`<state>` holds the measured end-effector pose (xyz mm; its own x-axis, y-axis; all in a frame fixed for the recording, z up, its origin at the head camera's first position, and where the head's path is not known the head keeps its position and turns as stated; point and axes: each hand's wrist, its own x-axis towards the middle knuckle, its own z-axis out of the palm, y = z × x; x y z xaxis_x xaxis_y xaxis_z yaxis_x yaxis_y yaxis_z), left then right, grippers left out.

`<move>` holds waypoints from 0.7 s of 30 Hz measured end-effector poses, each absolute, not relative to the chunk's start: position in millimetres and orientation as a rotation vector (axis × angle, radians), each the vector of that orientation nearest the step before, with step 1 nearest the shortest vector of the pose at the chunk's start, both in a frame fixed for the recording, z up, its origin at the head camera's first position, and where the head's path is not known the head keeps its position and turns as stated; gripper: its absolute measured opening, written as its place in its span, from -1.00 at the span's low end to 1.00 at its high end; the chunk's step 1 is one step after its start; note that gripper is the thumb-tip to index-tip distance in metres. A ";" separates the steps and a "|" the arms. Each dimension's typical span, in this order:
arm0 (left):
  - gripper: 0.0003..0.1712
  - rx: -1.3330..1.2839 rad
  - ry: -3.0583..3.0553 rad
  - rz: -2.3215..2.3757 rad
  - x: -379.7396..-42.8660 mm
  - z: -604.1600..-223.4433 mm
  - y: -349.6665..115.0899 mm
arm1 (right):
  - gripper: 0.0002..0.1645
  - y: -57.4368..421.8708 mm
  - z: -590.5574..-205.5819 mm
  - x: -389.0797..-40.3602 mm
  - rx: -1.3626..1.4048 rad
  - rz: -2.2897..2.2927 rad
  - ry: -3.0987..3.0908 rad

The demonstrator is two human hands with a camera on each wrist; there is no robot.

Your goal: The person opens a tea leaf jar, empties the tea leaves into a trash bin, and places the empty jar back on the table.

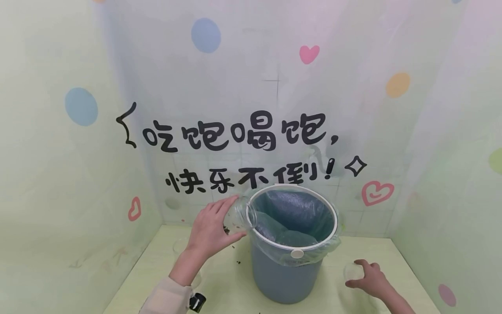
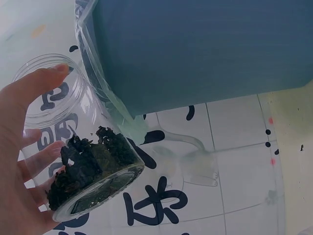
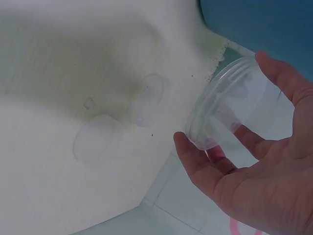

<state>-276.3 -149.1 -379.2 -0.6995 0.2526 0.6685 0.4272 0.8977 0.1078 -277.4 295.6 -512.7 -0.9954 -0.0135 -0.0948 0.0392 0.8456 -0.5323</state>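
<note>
My left hand (image 1: 211,226) grips a clear jar (image 2: 90,105), fingers and thumb around its sides. Dark crumpled leaves (image 2: 90,164) lie toward the jar's base. The jar is tipped sideways, and its open mouth overlaps the left rim of a blue-grey bin (image 1: 284,279) in the head view. A translucent green bag (image 1: 302,207) lines the bin and folds over its white rim. To the right of the bin, my right hand (image 1: 372,277) holds a round, clear lid-like piece (image 3: 230,98) by its edge, between thumb and fingers.
Dark crumbs (image 1: 238,262) dot the pale table (image 1: 225,292) left of the bin. Near my left sleeve lies a small black object (image 1: 197,302), with clear containers partly hidden behind the forearm. A printed wall (image 1: 243,87) stands close behind the bin.
</note>
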 end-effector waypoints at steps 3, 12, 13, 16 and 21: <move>0.09 -0.483 -2.377 -0.330 -276.5 -379.4 -149.6 | -0.10 291.4 -520.9 -275.7 0.025 -0.782 2.907; 0.10 -0.479 -2.383 -0.328 -276.6 -379.3 -150.3 | -0.21 286.4 -540.8 -268.0 -0.001 -0.684 2.823; 0.11 -0.478 -2.383 -0.325 -276.7 -379.3 -150.4 | -0.23 286.7 -543.7 -267.9 0.002 -0.673 2.818; 0.11 -0.480 -2.382 -0.319 -276.7 -378.8 -150.6 | -0.23 287.4 -553.2 -268.2 0.028 -0.649 2.808; 0.11 -0.482 -2.378 -0.326 -276.1 -378.2 -150.8 | -0.16 286.4 -569.7 -264.7 0.100 -0.693 2.760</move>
